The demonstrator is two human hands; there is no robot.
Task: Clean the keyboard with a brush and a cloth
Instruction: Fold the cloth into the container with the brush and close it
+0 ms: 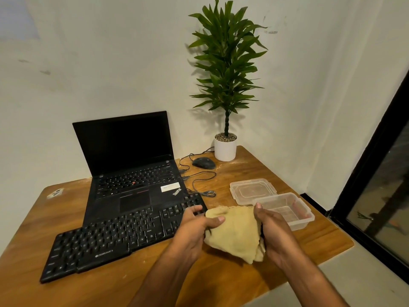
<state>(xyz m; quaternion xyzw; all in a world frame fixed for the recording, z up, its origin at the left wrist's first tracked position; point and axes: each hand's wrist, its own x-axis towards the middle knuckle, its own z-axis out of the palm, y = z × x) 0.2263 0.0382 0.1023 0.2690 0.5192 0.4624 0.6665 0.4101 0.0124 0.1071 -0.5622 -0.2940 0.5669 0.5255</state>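
Yellow cloth [234,233]: soft, light, limp towelling, bunching into loose folds at lower centre-right of the frame, hanging above the wooden surface [287,247]. Likely draping and slipping if gripped by one corner only; best gathered into a pad along its folded edges, where both hands are already gripping it.

Left hand [197,227]: curling round the cloth's left edge, thumb pressing across the top.

Right hand [272,227]: clutching the right edge, fingers mostly hiding behind the fabric.

Keyboard [119,235]: black, rigid, lying flat at lower left of the frame, its right end sitting just beside and partly behind the left hand. Judged stiff enough for wiping with pressure; keys probably needing a light touch.

Laptop [132,165]: standing open directly behind the keyboard, screen dark.

Mouse [203,162] and plant pot [225,149]: sitting at upper centre.

Plastic box [290,211] and lid [252,190]: clear, lying right of the cloth.

Brush: not showing anywhere in view.
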